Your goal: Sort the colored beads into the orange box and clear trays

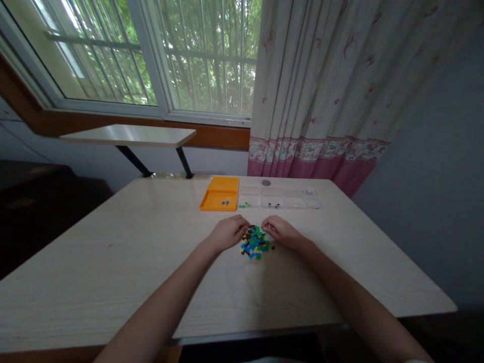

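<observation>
pieces (255, 243) heaped between hands (228, 233), trays (214, 201) behind

Head-worn view, looking forward and down, across table (151, 227)

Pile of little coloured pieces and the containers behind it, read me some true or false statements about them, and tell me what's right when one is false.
1. The left hand is by the left side of the pile. True.
2. The right hand is inside the orange case. False: it is by the right side of the pile, in front of the clear box.
3. Green pieces lie in the clear box's compartment nearest the orange case. True.
4. The orange case is shut. False: it lies open, with blue pieces in it.
5. The pile is all one colour. False: blue, green and dark pieces are mixed in it.
</observation>
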A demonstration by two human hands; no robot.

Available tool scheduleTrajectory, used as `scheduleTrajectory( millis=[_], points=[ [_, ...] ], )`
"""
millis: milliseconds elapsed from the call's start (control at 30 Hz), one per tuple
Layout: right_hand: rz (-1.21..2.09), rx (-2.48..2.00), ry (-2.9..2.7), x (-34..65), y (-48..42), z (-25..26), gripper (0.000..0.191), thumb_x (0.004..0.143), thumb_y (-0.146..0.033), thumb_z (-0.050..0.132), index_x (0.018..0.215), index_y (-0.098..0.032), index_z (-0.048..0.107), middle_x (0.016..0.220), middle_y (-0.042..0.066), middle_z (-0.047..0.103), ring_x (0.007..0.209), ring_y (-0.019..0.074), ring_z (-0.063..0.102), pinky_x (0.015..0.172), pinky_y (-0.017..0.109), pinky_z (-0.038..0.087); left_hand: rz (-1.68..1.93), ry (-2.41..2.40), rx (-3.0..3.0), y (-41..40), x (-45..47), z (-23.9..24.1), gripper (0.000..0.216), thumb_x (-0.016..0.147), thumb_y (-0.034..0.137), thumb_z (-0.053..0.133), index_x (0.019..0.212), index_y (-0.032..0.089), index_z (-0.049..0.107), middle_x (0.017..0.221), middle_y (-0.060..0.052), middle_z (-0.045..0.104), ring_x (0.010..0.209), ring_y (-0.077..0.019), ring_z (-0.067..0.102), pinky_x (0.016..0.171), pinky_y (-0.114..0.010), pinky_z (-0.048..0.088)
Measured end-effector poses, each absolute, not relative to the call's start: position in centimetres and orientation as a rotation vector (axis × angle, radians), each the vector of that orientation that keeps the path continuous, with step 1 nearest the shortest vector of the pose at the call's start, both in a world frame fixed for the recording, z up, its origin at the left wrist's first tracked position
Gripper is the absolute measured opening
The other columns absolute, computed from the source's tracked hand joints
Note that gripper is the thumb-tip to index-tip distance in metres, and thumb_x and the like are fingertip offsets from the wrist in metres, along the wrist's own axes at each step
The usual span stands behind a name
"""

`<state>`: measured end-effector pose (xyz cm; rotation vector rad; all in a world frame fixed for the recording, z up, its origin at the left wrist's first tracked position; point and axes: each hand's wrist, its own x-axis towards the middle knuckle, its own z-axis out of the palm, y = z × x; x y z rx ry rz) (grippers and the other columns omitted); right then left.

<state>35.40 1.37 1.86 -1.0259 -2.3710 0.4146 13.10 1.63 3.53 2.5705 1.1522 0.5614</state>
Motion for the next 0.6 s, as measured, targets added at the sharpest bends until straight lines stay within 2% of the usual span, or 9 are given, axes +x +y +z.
scheduleTrajectory(
  millis=[133, 300, 433, 600],
  points=[
    [0.392, -0.936, -2.261, 34.5, 0.7, 2.5, 0.017, 0.084, -0.031, 0.047, 0.086, -0.018, 0.057, 0.078, 0.004, 0.058, 0.074, 0.0139, 0.052, 0.069, 0.025, 0.042, 0.692, 1.017, 2.343, 1.1, 14.2, 3.5, 0.023, 0.08, 0.029, 0.046, 0.084, 0.016, 0.064, 0.07, -0.002, 0.057, 0.066, -0.0113, 0.051, 0.061, -0.02, 0.038],
    [0.304, -0.895, -2.15, 33.3, 0.1, 2.7, 0.017, 0.084, -0.031, 0.048, 0.084, -0.019, 0.059, 0.077, 0.003, 0.06, 0.074, 0.0138, 0.053, 0.069, 0.025, 0.042, 0.786, 0.949, 2.068, 0.6, 15.1, 3.1, 0.028, 0.075, 0.036, 0.053, 0.083, 0.011, 0.065, 0.057, 0.002, 0.046, 0.051, -0.0072, 0.04, 0.048, -0.018, 0.031],
    [0.282, -0.906, -2.112, 33.2, -0.1, 2.6, 0.015, 0.083, -0.03, 0.049, 0.083, -0.019, 0.06, 0.077, 0.003, 0.06, 0.073, 0.0136, 0.054, 0.07, 0.025, 0.043, 0.85, 0.954, 1.952, 0.7, 15.1, 3.0, 0.032, 0.073, 0.04, 0.056, 0.08, 0.01, 0.065, 0.054, 0.003, 0.043, 0.048, -0.0058, 0.035, 0.045, -0.017, 0.028],
    [0.292, -0.909, -2.077, 33.3, -0.2, 2.7, 0.015, 0.081, -0.032, 0.053, 0.08, -0.019, 0.059, 0.073, 0.003, 0.058, 0.067, 0.0122, 0.053, 0.065, 0.024, 0.044, 0.918, 1.019, 1.951, 0.8, 15.1, 3.1, 0.031, 0.071, 0.04, 0.058, 0.078, 0.011, 0.065, 0.055, 0.002, 0.046, 0.049, -0.0062, 0.036, 0.046, -0.017, 0.028]
  ],
)
